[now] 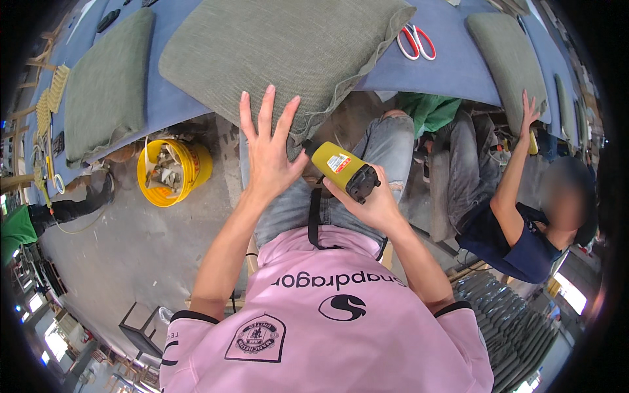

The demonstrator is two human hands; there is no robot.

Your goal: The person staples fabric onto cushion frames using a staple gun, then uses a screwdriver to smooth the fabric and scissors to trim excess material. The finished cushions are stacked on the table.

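A large grey-green fabric cushion lies on the blue-covered table and overhangs its near edge. Spread fingers of my left hand press flat against the cushion's near side. My right hand is wrapped round a yellow heat gun with a black rear end. The heat gun's dark nozzle points toward the cushion's near right corner, close to my left thumb; whether it touches the fabric is hard to tell. Loose threads and a raised seam run along the cushion's right edge. My right hand hides most of the handle.
Red-and-white scissors lie right of the cushion on the blue table cover. Similar cushions rest at left and right. A yellow bucket of scraps stands on the floor. A co-worker sits at right, hand on a cushion.
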